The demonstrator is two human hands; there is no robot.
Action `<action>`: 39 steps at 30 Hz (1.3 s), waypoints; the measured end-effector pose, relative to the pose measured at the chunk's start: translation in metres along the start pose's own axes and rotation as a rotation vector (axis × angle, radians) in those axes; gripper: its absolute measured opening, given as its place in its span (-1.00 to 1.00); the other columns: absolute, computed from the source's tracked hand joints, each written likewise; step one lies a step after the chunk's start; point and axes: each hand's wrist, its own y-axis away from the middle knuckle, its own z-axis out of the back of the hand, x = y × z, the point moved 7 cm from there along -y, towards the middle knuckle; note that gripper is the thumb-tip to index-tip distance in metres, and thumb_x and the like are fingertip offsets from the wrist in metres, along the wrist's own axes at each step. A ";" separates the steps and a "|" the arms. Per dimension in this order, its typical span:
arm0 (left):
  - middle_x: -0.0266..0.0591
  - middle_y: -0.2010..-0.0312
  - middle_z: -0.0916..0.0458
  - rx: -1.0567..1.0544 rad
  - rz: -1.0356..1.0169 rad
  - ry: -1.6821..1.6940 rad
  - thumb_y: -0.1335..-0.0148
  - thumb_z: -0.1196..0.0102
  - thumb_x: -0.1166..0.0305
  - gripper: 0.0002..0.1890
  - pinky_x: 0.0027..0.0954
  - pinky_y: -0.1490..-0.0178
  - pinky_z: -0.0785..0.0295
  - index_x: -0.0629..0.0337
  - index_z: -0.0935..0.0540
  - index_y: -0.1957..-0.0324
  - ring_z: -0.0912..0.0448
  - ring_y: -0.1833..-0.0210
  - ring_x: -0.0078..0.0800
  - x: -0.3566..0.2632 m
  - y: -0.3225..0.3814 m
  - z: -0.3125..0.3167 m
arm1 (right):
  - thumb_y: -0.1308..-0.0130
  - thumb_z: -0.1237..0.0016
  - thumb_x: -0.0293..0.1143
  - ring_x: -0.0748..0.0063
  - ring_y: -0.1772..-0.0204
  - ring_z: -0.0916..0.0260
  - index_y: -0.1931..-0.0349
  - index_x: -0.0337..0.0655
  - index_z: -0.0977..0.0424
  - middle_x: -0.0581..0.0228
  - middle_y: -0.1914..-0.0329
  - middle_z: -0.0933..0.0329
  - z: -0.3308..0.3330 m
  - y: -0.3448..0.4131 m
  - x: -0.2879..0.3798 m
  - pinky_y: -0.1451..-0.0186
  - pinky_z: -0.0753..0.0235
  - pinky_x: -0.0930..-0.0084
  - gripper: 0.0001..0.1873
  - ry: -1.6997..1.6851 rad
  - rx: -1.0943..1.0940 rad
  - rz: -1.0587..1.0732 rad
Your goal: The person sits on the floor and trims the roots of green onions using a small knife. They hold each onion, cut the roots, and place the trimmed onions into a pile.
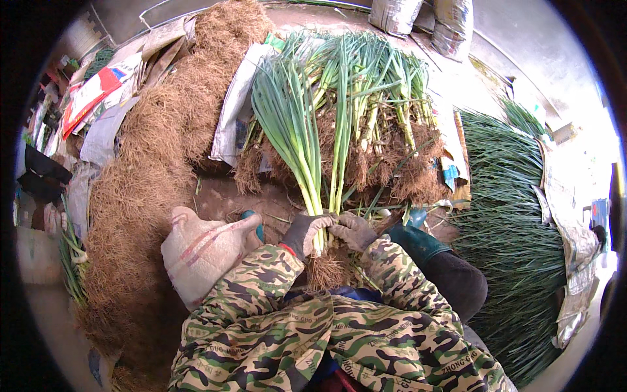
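Note:
My left hand (304, 235), in a grey work glove, is closed around the pale stalks of a bunch of green onions (294, 147). The leaves fan out away from me and the brown roots (325, 272) hang towards my lap. My right hand (354, 231), also gloved, grips the lower part of a thinner group of green onion stalks (339, 161), right beside the bunch. The two hands nearly touch. Beyond them, a pile of green onions with soil-brown roots (372, 112) lies on woven sacks (237, 110).
To the left runs a long stack of onions with roots outward (147, 161). On the right lies a large heap of green leaves (509, 235) beside sacking (573, 245). Full white sacks (396, 14) stand at the back. A cloth (210, 250) covers my left knee.

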 end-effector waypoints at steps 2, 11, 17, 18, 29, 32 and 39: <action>-0.22 0.47 -0.59 -0.017 0.001 0.004 -0.14 -0.17 0.41 -0.78 -0.41 0.53 -0.49 0.29 -0.63 0.19 -0.56 0.52 -0.42 0.002 0.001 0.002 | -0.34 0.03 -0.33 0.46 0.08 -0.45 -0.06 -0.27 -0.47 0.31 0.19 -0.54 -0.003 0.005 -0.006 -0.04 -0.41 0.48 -0.67 -0.409 0.047 -0.150; -0.24 0.42 -0.60 0.011 0.058 0.072 -0.22 -0.11 0.32 -0.78 -0.40 0.47 -0.52 0.25 -0.62 0.18 -0.57 0.49 -0.45 -0.006 0.010 -0.011 | -0.25 -0.01 -0.44 0.56 0.34 -0.43 0.22 -0.34 -0.49 0.32 0.35 -0.54 0.013 0.020 -0.017 0.26 -0.45 0.55 -0.83 -0.773 -0.315 -0.331; -0.19 0.43 -0.61 0.095 0.000 0.190 -0.22 -0.11 0.36 -0.78 -0.32 0.53 -0.54 0.29 -0.61 0.16 -0.58 0.51 -0.37 -0.011 0.011 -0.017 | -0.25 0.00 -0.40 0.57 0.24 -0.44 0.19 -0.34 -0.50 0.31 0.29 -0.56 0.028 0.016 -0.005 0.13 -0.44 0.54 -0.79 -0.736 -0.257 -0.269; -0.21 0.37 -0.62 0.120 0.054 0.152 -0.22 -0.11 0.35 -0.74 -0.34 0.47 -0.55 0.31 -0.60 0.12 -0.59 0.46 -0.39 -0.007 0.011 -0.016 | -0.26 0.01 -0.40 0.57 0.22 -0.45 0.19 -0.35 -0.50 0.31 0.28 -0.56 0.029 0.016 -0.003 0.11 -0.44 0.54 -0.79 -0.742 -0.261 -0.255; -0.17 0.14 -0.60 0.408 0.040 0.303 -0.18 -0.07 0.46 -0.69 -0.50 0.01 -0.46 0.38 -0.54 0.03 -0.56 0.11 -0.46 0.035 -0.008 -0.006 | -0.41 0.20 -0.20 -0.05 0.09 -0.41 0.06 -0.34 -0.45 -0.06 0.15 -0.43 0.039 0.010 -0.006 0.01 -0.38 0.17 -0.64 0.010 -0.534 0.057; -0.13 0.11 -0.60 0.447 -0.034 0.310 -0.21 -0.02 0.51 -0.69 -0.52 -0.02 -0.46 0.40 -0.52 0.00 -0.56 0.07 -0.46 0.045 -0.019 -0.001 | -0.41 0.19 -0.13 -0.09 0.05 -0.38 0.00 -0.32 -0.42 -0.10 0.11 -0.44 0.052 -0.008 -0.014 -0.03 -0.35 0.12 -0.59 -0.077 -0.608 0.015; -0.15 0.10 -0.63 0.216 -0.052 0.118 -0.19 -0.16 0.40 -0.74 -0.43 -0.10 -0.43 0.34 -0.63 0.12 -0.56 0.02 -0.42 0.038 -0.015 -0.002 | -0.15 -0.13 -0.17 0.20 0.11 -0.53 0.06 -0.33 -0.52 -0.03 0.17 -0.58 0.093 -0.087 -0.016 0.06 -0.48 0.32 -0.55 -0.253 -0.547 -0.303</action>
